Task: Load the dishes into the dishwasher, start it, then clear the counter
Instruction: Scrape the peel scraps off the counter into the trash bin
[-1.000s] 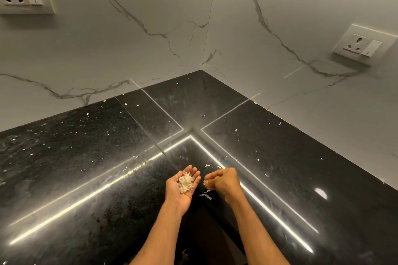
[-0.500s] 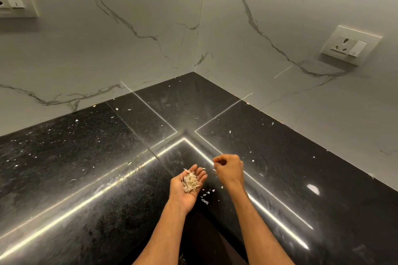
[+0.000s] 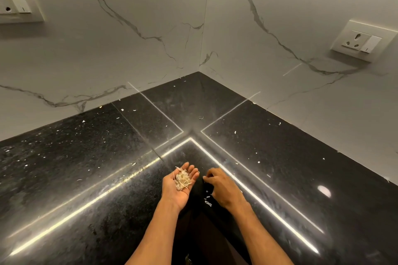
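While my left hand (image 3: 173,192) lies palm-up, cupped open and carrying scraps (image 3: 182,180), my right hand (image 3: 225,189) curls over the counter (image 3: 86,157); whether it pinches anything I can't tell.

Two walls meet in a corner at upper centre, with the bench (image 3: 86,178) spreading below across the lower frame. One socket (image 3: 15,6) sits on the wall at upper left, and another socket (image 3: 357,44) at the right edge. Lower centre, the left hand (image 3: 179,183) lies palm up with a heap of scraps (image 3: 182,179) in it. The right hand (image 3: 224,187) is just to its right, low over the bench. Loose flakes (image 3: 208,203) lie scattered on the bench, some between the hands.
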Available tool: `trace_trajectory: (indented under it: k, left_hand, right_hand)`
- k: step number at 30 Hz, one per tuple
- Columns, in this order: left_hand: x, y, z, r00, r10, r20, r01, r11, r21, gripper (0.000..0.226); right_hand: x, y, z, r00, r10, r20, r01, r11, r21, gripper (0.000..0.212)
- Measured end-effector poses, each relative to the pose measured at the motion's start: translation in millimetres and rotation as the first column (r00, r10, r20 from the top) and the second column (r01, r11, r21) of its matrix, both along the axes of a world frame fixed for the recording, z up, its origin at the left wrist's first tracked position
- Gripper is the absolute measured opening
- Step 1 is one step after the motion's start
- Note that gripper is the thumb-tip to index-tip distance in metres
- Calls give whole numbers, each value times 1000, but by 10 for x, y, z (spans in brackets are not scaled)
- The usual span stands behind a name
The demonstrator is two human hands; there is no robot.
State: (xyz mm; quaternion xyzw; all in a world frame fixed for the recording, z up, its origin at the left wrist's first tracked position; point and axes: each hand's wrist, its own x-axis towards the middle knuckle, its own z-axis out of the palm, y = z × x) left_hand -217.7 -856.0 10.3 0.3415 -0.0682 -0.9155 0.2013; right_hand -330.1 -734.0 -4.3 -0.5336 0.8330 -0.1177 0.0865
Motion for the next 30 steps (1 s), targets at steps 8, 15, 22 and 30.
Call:
trace_trajectory:
  k: [8, 15, 22, 30]
  left_hand:
    - [47, 82, -65, 1000, -10, 11, 10, 1000, 2, 37]
    - [57, 164, -66, 999, -24, 28, 24, 1000, 2, 36]
    - [67, 181, -10, 1000, -19, 16, 19, 1000, -6, 35]
    - [101, 184, -29, 1000, -20, 16, 20, 1000, 7, 36]
  right_hand:
    - [-16, 351, 28, 900, -215, 380, 274, 956, -107, 79]
    - [4, 275, -73, 897, -321, 303, 381, 910, -164, 55]
    - [239, 158, -19, 986, -95, 135, 113, 985, -130, 31]
    - [-3, 413, 40, 922, -340, 184, 372, 909, -185, 17]
